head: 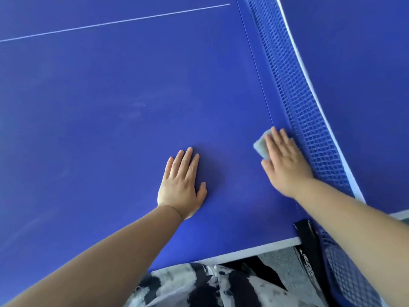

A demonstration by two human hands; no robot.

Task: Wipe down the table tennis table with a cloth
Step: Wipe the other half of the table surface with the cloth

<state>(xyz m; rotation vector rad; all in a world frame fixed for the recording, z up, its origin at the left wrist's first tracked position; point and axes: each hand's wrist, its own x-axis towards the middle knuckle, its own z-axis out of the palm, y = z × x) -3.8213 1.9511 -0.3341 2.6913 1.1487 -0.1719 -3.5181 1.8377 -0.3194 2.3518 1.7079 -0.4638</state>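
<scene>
The blue table tennis table [110, 118] fills the view. My right hand [285, 160] lies flat with straight fingers on a small grey cloth [261, 145], pressing it onto the table right beside the foot of the net [294, 85]. Only the cloth's left part shows from under the palm. My left hand [183, 185] rests flat on the bare table surface, fingers straight and slightly spread, a hand's width left of the cloth.
The blue net with its white top band runs from the top middle down to the lower right. A black net clamp [306, 235] grips the near table edge. A white line [110, 23] crosses the far surface. Patterned clothing [199, 284] shows below the edge.
</scene>
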